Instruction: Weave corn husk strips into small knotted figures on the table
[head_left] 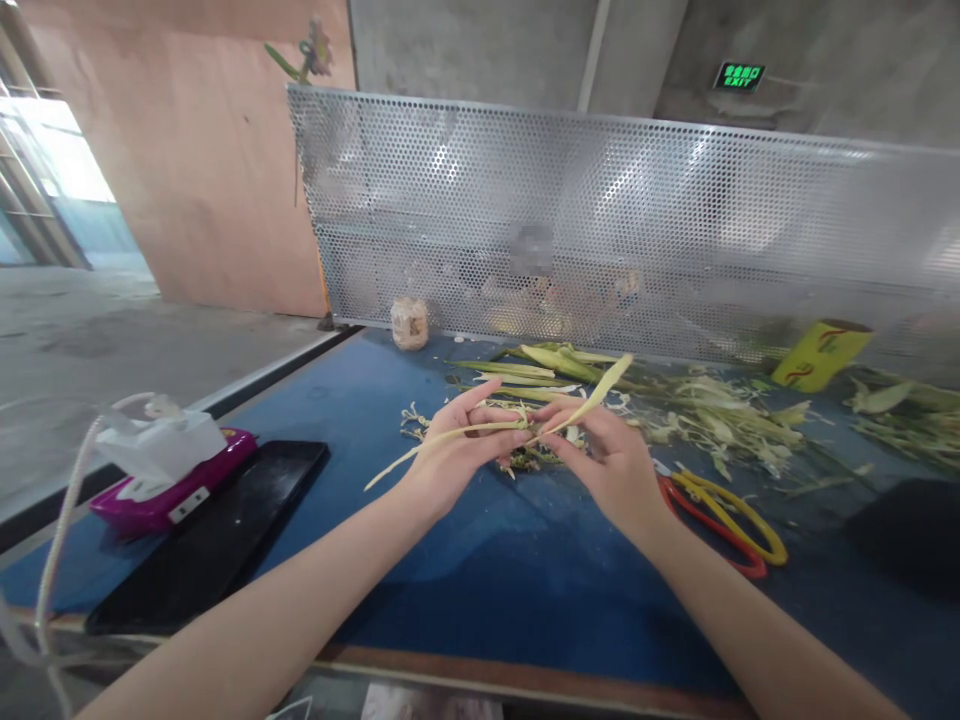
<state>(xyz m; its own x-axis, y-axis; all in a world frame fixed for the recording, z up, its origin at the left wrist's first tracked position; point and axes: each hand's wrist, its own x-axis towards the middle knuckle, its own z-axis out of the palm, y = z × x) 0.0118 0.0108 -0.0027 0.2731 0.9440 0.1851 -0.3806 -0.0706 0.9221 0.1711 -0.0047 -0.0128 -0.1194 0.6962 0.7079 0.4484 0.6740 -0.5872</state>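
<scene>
Both my hands meet over the middle of the blue table, working a pale yellow-green strip of husk or leaf (600, 390). My left hand (457, 440) pinches one part between thumb and fingers, and a thin end trails left across the palm. With thumb and fingertips, my right hand (607, 450) grips the strip close by; its wider end sticks up to the right. Beneath the fingers lies a small bundle of braided plant strips (532, 460), partly hidden. Scissors (720, 510) with red and yellow handles rest beside my right wrist.
Long green leaves (555, 362) and a heap of shredded husks (720, 410) lie behind my hands. A yellow can (821, 355) stands back right, a small jar (409, 323) back left. A black tablet (217, 530) and purple power strip (172, 485) lie left. A perforated metal panel (480, 180) borders the back.
</scene>
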